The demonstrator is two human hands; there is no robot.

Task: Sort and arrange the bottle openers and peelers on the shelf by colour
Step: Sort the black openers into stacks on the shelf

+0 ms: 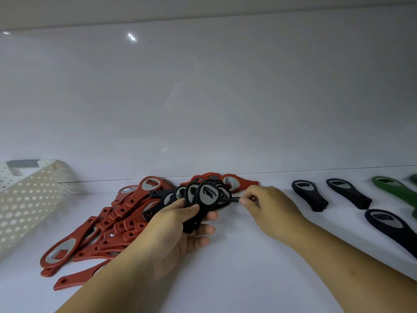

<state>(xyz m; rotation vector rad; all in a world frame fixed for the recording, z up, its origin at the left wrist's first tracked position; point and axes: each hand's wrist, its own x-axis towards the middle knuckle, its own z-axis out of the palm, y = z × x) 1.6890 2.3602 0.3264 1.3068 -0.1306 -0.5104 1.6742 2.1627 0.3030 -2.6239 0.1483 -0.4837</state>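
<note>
1. On the white shelf (237, 256), left of centre, lay a loose pile of red bottle openers (108, 222). They were flat and paddle-shaped, with matte handles pierced by a small hole and oval metal plates set into rounded heads.
2. The left hand (180, 224) gripped a fanned bunch of black openers (206, 195) by their handles, thumb across the front and fingers curled beneath. Their heads stood up above the red pile, metal insets facing the camera.
3. The right hand (270, 206) pinched a thin black piece (231, 200) between thumb and fingertip at the bunch's right edge. It showed edge-on, so I could not tell whether it was an opener's handle or something else.
4. To the right, well apart from the pile, lay two small black stacks (309, 195) side by side, heads toward the wall. A third black opener (390, 224) lay nearer and ran off the frame edge.
5. Green openers (392, 188) sat at the far right, cut off by the frame, their number unclear.
6. A cream plastic basket (29, 199) with perforated walls and a grey handle stood at the left, partly out of view.
7. Several red openers behind the bunch were largely hidden by it.
8. The back wall (203, 98) was glossy white with light glints, and the shelf was smooth and pale.
</note>
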